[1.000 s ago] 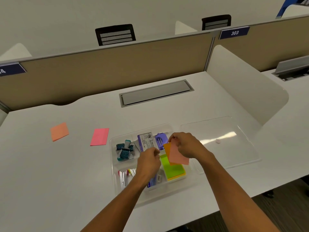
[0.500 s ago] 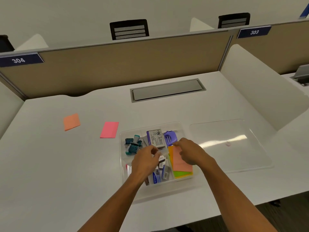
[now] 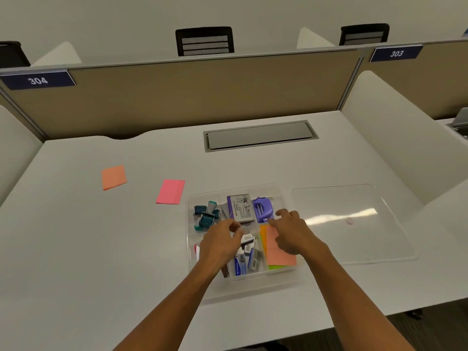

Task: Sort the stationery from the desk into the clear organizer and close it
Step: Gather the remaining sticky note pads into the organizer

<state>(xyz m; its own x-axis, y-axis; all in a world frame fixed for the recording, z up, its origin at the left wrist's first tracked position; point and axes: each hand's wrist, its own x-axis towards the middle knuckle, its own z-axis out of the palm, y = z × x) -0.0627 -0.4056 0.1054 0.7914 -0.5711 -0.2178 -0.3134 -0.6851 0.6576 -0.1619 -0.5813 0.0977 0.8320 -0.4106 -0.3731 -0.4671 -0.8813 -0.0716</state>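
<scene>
The clear organizer [image 3: 239, 285] sits uncovered near the front of the white counter [image 3: 76, 249], its lid [image 3: 354, 224] lying flat just to its right. The right hand [image 3: 293, 231], fingers spread, rests on the salmon sticky notes [image 3: 278, 254] in the near right compartment. The left hand [image 3: 222, 243] hovers above the middle, fingers loosely curled, holding nothing. 2 pads, orange [image 3: 114, 177] and pink [image 3: 171, 191], lie on the counter to the left.

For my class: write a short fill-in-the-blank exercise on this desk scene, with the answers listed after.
1. Loose on the desk lie an orange sticky pad and a ____ one.
2. The clear lid lies to the ____ of the organizer.
3. The partition label above the desk reads ____.
Answers: pink; right; 304
</scene>
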